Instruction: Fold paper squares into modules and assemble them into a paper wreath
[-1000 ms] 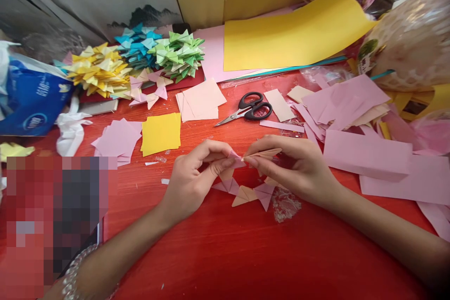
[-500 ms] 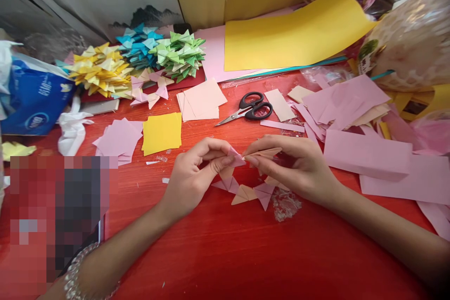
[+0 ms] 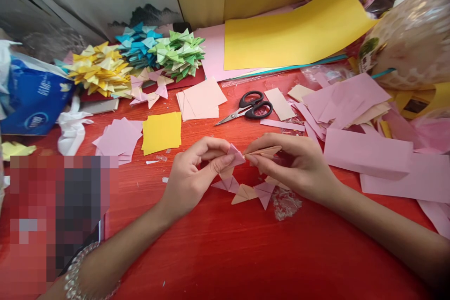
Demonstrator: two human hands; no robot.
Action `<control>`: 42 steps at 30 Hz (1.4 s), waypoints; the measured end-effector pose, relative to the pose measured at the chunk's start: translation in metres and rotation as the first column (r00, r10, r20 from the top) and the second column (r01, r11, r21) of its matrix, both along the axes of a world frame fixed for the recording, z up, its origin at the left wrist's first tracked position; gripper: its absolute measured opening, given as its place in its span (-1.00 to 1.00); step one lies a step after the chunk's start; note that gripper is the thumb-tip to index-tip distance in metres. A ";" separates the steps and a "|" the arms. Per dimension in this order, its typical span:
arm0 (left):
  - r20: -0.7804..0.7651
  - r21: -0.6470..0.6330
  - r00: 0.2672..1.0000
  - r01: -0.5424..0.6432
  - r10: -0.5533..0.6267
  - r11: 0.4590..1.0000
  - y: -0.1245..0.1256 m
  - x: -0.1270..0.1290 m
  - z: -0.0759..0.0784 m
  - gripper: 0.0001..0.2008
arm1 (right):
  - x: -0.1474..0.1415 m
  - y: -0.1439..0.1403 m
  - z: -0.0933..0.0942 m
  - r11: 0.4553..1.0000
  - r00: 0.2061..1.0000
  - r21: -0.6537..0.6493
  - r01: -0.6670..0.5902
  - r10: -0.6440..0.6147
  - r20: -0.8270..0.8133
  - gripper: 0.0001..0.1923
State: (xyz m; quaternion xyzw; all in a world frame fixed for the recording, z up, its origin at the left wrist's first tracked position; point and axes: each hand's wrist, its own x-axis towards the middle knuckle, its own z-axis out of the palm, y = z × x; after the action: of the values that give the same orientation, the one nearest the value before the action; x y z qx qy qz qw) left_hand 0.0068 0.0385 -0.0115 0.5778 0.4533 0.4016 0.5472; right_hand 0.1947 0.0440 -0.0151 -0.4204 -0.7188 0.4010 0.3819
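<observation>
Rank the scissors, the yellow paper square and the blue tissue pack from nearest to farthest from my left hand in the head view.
1. Yellow paper square, just beyond the left hand.
2. Scissors, farther back, right.
3. Blue tissue pack, far left.

left hand [image 3: 191, 176] tipped pink folded piece [image 3: 235, 155] up slightly; right hand [image 3: 295, 166] barely shifted.

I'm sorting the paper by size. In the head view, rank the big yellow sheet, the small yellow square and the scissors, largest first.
1. Big yellow sheet, though farthest back.
2. Small yellow square.
3. Scissors: longer but slimmer, so close to the square.
</observation>
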 end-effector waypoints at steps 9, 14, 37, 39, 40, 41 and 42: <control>-0.005 -0.019 1.000 0.008 -0.008 1.000 -0.001 0.000 0.000 -0.95 | 0.000 0.002 0.001 0.995 0.997 -0.103 -0.018 0.011 -0.074 -0.95; -0.010 -0.016 1.000 0.010 -0.011 1.000 -0.001 0.000 0.001 -0.96 | 0.001 0.002 0.000 0.988 0.994 -0.153 -0.023 0.006 -0.112 -0.96; -0.056 -0.060 0.998 -0.019 0.015 0.998 -0.001 0.001 0.001 -0.93 | -0.001 0.001 0.001 0.985 0.999 -0.172 -0.009 0.003 -0.037 -0.87; -0.069 -0.078 0.997 -0.022 0.016 0.997 -0.001 0.001 0.000 -0.91 | -0.001 0.001 0.001 0.985 1.000 -0.172 -0.015 0.012 -0.019 -0.84; -0.076 -0.091 0.997 -0.018 0.011 0.996 0.000 0.001 0.000 -0.89 | -0.001 0.002 0.001 0.985 1.000 -0.172 -0.021 0.019 -0.014 -0.84; -0.083 -0.102 0.997 -0.013 0.004 0.995 0.000 0.001 0.000 -0.88 | -0.001 0.002 0.000 0.985 1.000 -0.170 -0.027 0.026 -0.010 -0.84; -0.091 -0.108 0.996 -0.008 -0.002 0.994 0.001 0.001 -0.001 -0.88 | -0.002 0.002 0.000 0.985 1.000 -0.169 -0.031 0.031 -0.006 -0.84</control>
State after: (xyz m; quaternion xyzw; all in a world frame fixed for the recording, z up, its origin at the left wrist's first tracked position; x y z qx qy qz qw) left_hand 0.0077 0.0392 -0.0123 0.5644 0.4996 0.3507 0.5558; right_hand 0.1931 0.0464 -0.0152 -0.4394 -0.6881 0.4669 0.3399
